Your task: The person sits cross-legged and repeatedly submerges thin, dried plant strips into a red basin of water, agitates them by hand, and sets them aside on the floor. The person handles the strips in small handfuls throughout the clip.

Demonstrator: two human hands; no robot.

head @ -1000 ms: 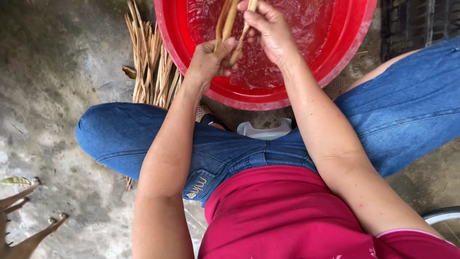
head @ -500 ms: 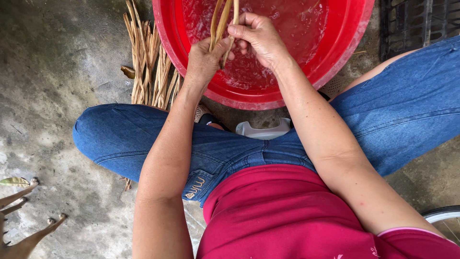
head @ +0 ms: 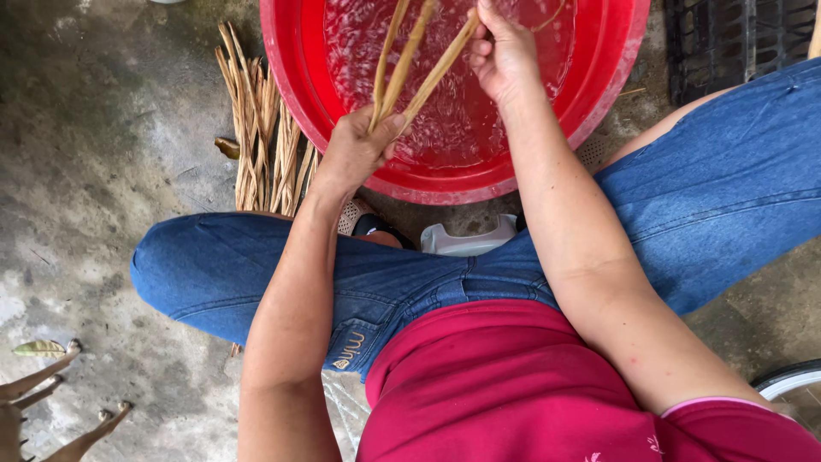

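Note:
A red plastic basin full of rippling water stands on the concrete in front of my knees. My left hand grips the lower ends of a few long tan plant strips just above the basin's near rim. My right hand pinches one of those strips higher up, over the water. The strips slant up and away and run out of the top of the picture. I sit low with my jeans-clad legs spread around the basin.
A bundle of dry tan strips lies on the concrete left of the basin. A black plastic crate stands at the top right. A small white stool shows between my legs. Thin animal legs stand at the bottom left.
My hands, close together over the water before, have moved apart: the right hand went up and right along a strip, the left stayed by the near rim. The strips now fan out.

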